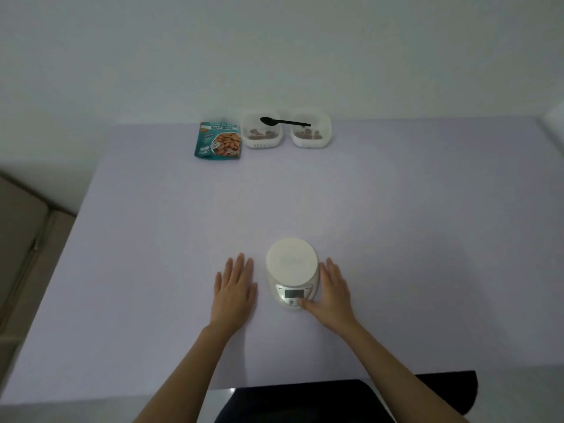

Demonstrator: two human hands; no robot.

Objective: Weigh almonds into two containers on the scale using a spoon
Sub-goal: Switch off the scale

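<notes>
Pale tabletop [152,239] bears the scale [291,264], display unreadable, between flat, empty left hand [235,288] and right hand [331,291].

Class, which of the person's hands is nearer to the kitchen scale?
Right. The right hand touches the right side of the kitchen scale, thumb on its front panel. The left hand lies flat on the table left of it, apart.

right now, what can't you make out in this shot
Head view only:
- Scale display: too small and blurred to read.
- Button under the right hand: thumb covers it.
- Almonds in the left container and right container: blurred, uncountable.
- Bag: top too blurred to tell open or sealed.
</notes>
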